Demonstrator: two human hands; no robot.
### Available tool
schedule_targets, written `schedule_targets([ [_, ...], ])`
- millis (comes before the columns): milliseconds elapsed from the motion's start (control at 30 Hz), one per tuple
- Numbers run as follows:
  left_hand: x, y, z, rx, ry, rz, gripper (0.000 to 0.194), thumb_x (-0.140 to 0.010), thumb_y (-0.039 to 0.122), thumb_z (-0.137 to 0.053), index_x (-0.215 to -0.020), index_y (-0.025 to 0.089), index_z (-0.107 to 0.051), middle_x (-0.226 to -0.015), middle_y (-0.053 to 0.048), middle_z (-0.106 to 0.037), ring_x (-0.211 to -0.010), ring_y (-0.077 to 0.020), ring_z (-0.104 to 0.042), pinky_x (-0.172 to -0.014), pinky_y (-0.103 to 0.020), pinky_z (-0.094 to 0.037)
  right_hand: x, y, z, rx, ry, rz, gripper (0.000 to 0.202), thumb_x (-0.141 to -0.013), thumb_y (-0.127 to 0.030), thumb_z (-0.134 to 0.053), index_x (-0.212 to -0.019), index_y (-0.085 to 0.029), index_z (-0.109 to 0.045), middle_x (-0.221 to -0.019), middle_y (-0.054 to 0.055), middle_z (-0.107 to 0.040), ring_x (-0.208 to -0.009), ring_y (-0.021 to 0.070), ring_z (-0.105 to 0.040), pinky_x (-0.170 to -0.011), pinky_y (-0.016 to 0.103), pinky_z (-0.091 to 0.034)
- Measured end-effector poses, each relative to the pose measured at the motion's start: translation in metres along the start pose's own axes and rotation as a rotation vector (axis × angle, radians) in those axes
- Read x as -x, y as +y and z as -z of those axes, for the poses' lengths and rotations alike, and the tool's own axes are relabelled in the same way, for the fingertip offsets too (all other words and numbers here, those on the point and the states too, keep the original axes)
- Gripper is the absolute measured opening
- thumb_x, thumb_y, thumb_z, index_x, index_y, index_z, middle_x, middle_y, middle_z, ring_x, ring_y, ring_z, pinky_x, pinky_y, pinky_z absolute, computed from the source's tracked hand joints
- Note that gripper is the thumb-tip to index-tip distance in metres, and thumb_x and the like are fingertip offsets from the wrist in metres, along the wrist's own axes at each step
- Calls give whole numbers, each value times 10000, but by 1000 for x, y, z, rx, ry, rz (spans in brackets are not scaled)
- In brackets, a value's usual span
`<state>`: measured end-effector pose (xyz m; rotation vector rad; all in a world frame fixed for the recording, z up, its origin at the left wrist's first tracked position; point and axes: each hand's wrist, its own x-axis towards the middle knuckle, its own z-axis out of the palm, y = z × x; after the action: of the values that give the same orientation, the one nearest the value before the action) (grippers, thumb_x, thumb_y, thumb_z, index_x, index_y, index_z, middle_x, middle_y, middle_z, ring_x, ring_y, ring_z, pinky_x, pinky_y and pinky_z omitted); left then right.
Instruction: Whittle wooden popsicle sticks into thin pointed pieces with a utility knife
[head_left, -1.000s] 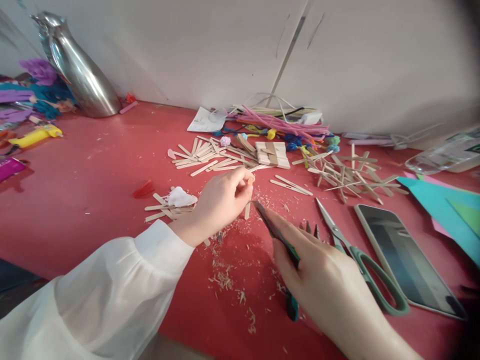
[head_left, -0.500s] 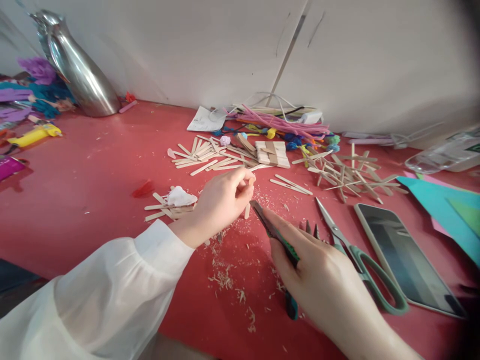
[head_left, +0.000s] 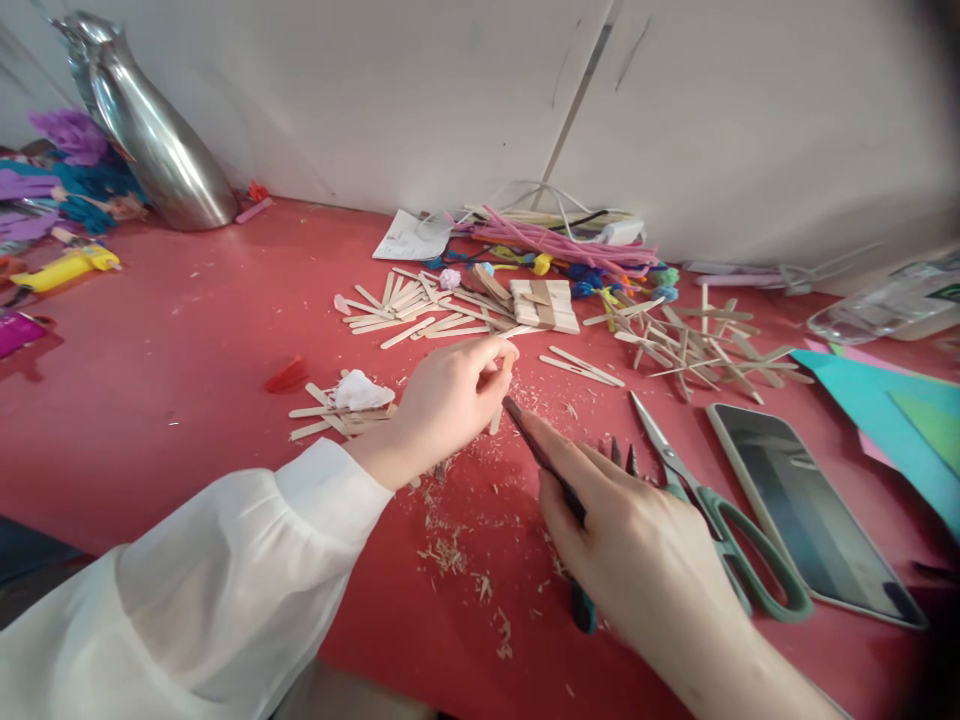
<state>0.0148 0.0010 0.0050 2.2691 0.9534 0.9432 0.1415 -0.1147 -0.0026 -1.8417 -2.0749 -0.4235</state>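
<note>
Centrally, your left hand [head_left: 454,395] pinches a small wooden piece [head_left: 508,363], probably a craft stick, largely hidden by the fingers. Your right hand [head_left: 637,545] is wrapped around a dark, slim tool [head_left: 536,445], its tip just beside the left grip. Below that grip, shavings [head_left: 446,553] dot the red table [head_left: 225,330]; scissors [head_left: 709,500] lie right of the right grip.

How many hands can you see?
2. The left hand is near the middle, pinching a small wooden piece; the right hand is lower and to the right, holding a dark tool. No others show.
</note>
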Motion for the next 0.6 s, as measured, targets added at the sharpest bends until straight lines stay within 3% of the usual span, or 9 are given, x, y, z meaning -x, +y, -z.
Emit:
schedule_targets([
  [200,-1,-1,0,-18,-1,-21,100,-805,113,-472,-810,163,-559,-671,4,-601,-558,-84,-555,-544,-187,-435,-1,-5,6,183,40,119,403,-800,-109,-425,-1164,-133,-595,-614,-27,-637,-393,100,-551,-307,247,-289],
  [400,1,-5,-2,-7,25,-68,120,-802,117,-478,-841,166,-581,-696,-1,-613,-589,-87,-563,-567,-193,-442,4,-11,13,320,25,188,492,-719,-40,-480,-1193,-123,-582,-818,20,-704,-479,115,-584,-351,235,-357],
  [600,3,-4,-1,11,21,-69,116,-802,131,-480,-846,168,-581,-701,-1,-622,-575,-84,-549,-550,-196,-434,6,-5,12,271,56,184,400,-810,-102,-442,-1179,-150,-591,-899,3,-716,-542,107,-615,-374,235,-359],
])
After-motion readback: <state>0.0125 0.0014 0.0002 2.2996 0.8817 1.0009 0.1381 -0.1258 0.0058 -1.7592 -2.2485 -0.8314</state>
